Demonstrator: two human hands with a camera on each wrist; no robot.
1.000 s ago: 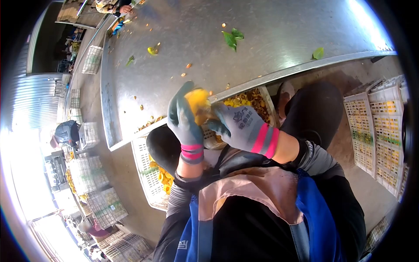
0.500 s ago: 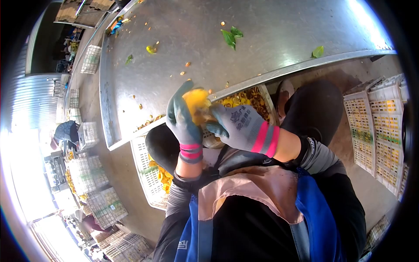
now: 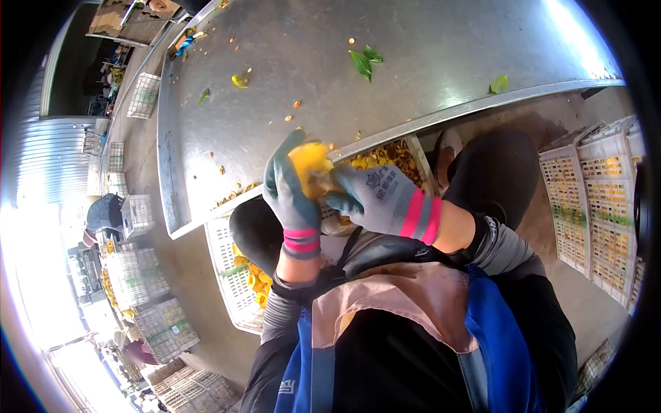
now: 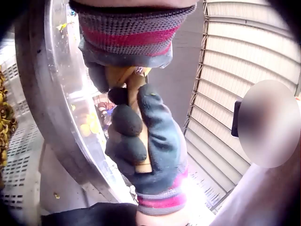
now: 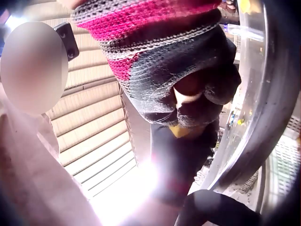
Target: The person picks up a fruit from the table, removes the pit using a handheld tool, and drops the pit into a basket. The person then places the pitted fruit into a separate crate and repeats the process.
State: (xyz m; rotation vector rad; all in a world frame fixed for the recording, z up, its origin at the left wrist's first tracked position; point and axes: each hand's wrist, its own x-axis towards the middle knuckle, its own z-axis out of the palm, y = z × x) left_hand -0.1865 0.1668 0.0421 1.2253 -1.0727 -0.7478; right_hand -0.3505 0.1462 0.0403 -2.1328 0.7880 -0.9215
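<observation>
Both hands wear grey gloves with pink-striped cuffs and meet just over the near edge of the metal table [image 3: 289, 62]. My left hand [image 3: 292, 199] holds a yellow fruit [image 3: 306, 162], its fingers wrapped along the far side. My right hand [image 3: 382, 199] comes in from the right, fingertips right at the fruit. In the left wrist view the right hand's fingers curl round a light wooden handle [image 4: 143, 166] that points up toward the fruit. The tool's working end is hidden between the hands. In the right wrist view the handle's butt [image 5: 186, 98] shows inside the curled fingers.
Green leaves [image 3: 360, 64] and small fruit scraps lie on the table. Below its edge, crates hold yellow and brown pieces; one white crate [image 3: 234, 289] stands at the left knee. Stacked crates [image 3: 568, 196] stand at the right, more [image 3: 134, 279] at far left.
Both hands stay in nearly the same place, with the fruit still between them. Its blurred surface shifts slightly in the left hand. The person at the table's far left corner has moved back.
</observation>
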